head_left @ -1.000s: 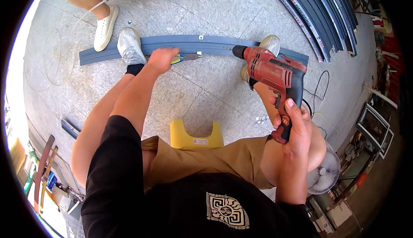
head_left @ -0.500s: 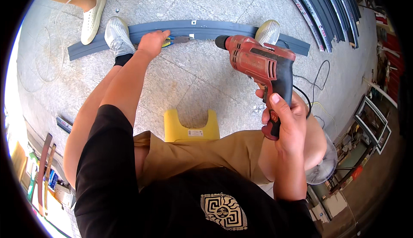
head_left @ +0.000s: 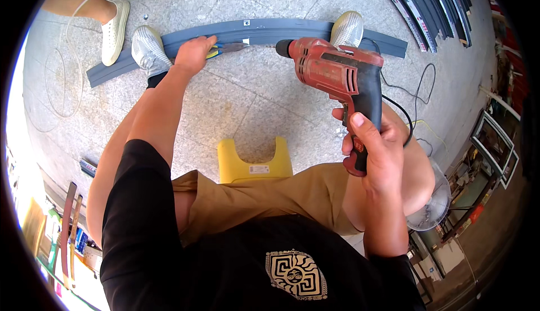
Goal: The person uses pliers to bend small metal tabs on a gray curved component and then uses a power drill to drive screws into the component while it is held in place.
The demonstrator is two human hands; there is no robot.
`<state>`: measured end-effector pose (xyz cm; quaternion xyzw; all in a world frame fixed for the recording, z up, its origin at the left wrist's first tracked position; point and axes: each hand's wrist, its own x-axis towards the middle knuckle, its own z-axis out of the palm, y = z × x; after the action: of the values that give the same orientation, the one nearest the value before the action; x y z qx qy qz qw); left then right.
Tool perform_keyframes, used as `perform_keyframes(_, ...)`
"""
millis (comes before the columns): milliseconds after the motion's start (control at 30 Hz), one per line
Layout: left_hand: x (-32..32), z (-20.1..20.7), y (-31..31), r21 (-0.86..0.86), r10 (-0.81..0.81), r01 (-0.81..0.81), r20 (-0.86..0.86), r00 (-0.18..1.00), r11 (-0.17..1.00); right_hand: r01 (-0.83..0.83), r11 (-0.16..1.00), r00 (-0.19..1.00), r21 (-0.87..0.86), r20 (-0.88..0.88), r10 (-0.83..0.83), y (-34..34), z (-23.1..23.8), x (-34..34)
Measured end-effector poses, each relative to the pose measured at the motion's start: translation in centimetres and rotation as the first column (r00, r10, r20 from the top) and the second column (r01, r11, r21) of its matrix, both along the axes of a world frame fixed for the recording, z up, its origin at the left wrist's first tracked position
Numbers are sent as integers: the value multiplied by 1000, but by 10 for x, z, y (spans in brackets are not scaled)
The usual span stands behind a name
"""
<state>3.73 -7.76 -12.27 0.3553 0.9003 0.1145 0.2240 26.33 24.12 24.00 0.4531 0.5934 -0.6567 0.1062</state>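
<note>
My right hand [head_left: 379,142] is wrapped round the grip of a red and black power drill [head_left: 332,69], its index finger by the trigger. The drill's black chuck points left, and a thin bit seems to extend from it toward the pliers. My left hand [head_left: 194,55] is closed round a pair of pliers [head_left: 229,47] with blue and yellow handles, their jaws pointing right. Beneath them a long grey metal profile [head_left: 304,30] lies across the floor, with my shoes resting on or against it. Small pale marks show near its middle. How the jaws meet the profile is unclear.
A yellow plastic stool [head_left: 256,170] stands below my lap. Several dark profiles [head_left: 422,7] are stacked at the far right. The drill's black cord [head_left: 419,94] trails rightward. Another person's white shoe [head_left: 115,32] and leg are at far left, beside a clear hose [head_left: 62,75].
The view has shifted slightly. The drill and my left hand with the pliers sit a little higher in the picture; both grips are unchanged.
</note>
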Motion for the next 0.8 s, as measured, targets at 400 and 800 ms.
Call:
perform_keyframes(400, 11, -4, 11, 27, 51, -49, -92, 994, 998, -44, 999, 996, 18, 76, 43, 1, -5, -3)
perform_keyframes(800, 12, -7, 10, 20, 30, -27, -137, 990, 999, -42, 999, 996, 29, 85, 39, -7, -5, -8)
